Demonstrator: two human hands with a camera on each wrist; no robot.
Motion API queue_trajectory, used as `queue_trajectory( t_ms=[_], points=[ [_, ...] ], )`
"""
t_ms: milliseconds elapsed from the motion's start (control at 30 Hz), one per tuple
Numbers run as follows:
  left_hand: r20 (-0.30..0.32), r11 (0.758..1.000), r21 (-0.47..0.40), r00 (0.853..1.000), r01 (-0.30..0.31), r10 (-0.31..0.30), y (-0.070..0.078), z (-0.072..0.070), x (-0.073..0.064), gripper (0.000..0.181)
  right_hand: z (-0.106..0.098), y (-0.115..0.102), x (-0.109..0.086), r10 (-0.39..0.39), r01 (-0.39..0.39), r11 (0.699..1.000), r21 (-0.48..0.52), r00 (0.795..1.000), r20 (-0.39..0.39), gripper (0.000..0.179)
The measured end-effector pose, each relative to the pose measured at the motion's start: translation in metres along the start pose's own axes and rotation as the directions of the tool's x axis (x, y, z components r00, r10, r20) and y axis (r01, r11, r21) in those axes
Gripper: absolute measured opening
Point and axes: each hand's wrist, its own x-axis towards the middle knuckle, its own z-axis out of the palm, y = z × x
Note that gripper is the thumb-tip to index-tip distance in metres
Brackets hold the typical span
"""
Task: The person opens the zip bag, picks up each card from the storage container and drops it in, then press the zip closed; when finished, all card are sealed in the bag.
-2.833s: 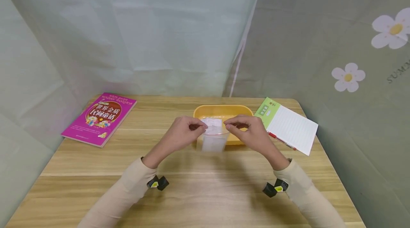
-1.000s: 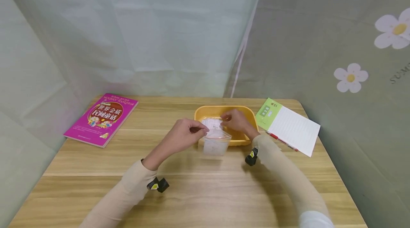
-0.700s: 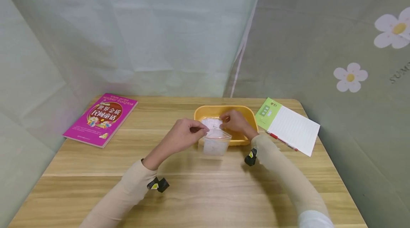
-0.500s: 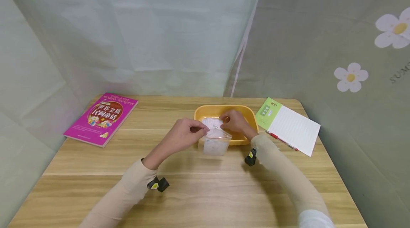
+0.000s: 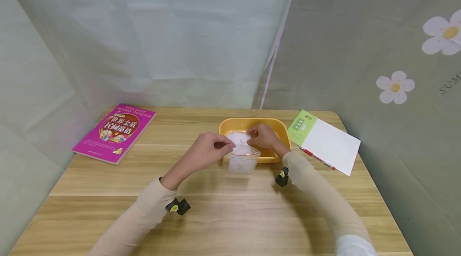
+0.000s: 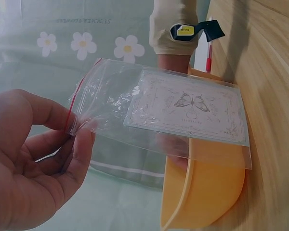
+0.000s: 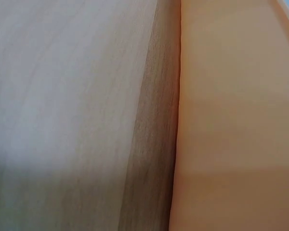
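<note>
My left hand (image 5: 207,152) pinches the top corner of a clear zip bag (image 6: 111,96), near its red seal line, between thumb and fingers. Inside the bag is a pale card (image 6: 192,103) printed with a butterfly and an ornate border. The bag hangs at the near side of a yellow tray (image 5: 284,136). White printed cards (image 5: 237,138) lie in the tray's left part. My right hand (image 5: 264,136) reaches into the tray, its fingertips at the right edge of these cards. Whether they pinch one is unclear. The right wrist view shows only table and tray wall.
A magenta book (image 5: 115,132) lies at the table's left. On the right, a notepad (image 5: 329,142) with a green top lies beside a red pen (image 5: 317,157). Fabric walls (image 5: 194,48) enclose the wooden table (image 5: 230,216).
Both hands were at the bag's mouth earlier. My right hand then let go of the bag and moved into the tray to the cards. In the last second, both hands have barely moved.
</note>
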Motion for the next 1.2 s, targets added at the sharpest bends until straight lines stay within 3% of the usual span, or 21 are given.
queue_trajectory(
  t_ms=[800, 1000, 1200],
  points=[
    [-0.004, 1.0, -0.003, 1.0, -0.002, 0.002, 0.001, -0.001, -0.001, 0.015, 0.002, 0.002, 0.001, -0.014, 0.014, 1.0, 0.008, 1.0, -0.001, 0.029],
    [-0.006, 1.0, -0.008, 1.0, -0.005, 0.005, 0.0, -0.002, 0.0, 0.014, -0.005, -0.001, -0.002, -0.019, 0.02, 0.999, 0.05, 1.0, -0.013, 0.033],
    [-0.005, 1.0, -0.015, 1.0, 0.003, -0.003, 0.0, -0.003, 0.0, 0.014, -0.018, -0.009, -0.008, 0.022, -0.018, 0.986, 0.168, 0.999, -0.023, 0.031]
  ],
)
